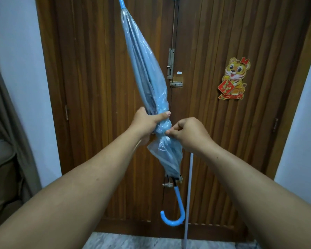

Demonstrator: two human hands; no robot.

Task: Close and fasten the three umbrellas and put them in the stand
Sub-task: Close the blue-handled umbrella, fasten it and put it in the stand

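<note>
A closed umbrella (147,72) with a clear blue canopy stands upended in front of me, its blue tip at the top and its blue hook handle (176,211) hanging low. My left hand (147,121) grips the bunched canopy around its lower part. My right hand (185,133) pinches the canopy just below, at the gathered band, from the right side. No stand and no other umbrellas are in view.
A brown wooden double door (214,42) with metal bolts fills the background, with a tiger sticker (233,78) on its right leaf. A thin white rod (189,194) leans against the door. A curtain (11,133) hangs at the left.
</note>
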